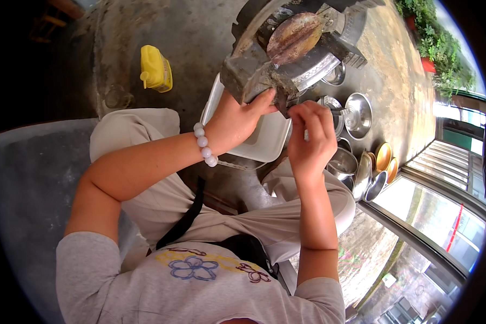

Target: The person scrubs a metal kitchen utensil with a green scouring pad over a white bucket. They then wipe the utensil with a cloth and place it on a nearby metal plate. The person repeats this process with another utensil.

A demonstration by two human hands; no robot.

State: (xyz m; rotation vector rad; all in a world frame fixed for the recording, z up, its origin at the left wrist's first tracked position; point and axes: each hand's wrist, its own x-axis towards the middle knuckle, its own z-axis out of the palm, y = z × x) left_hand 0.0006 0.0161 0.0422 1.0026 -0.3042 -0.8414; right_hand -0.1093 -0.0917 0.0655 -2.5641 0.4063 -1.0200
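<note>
A heavy, grimy metal stove-burner part (247, 75), with a ring, blocky lugs and a rust-brown oval piece (295, 36) in its middle, is held up in front of me. My left hand (237, 121), a pale bead bracelet (202, 141) at its wrist, grips it from below with the thumb on a near lug. The curled fingertips of my right hand (312, 137) touch the lower point of that lug. Whether they pinch the lug or hold something small is hidden. Beneath both hands is a white plastic basin (263, 141) on the floor.
A yellow jug (156, 69) lies on the concrete floor (121, 24), near a clear glass jar (117, 97). To the right are a steel basin (358, 115), a steel pot (342, 162) and several other pans. Glass panels (425, 210) line the right side; potted plants (441, 52) stand beyond.
</note>
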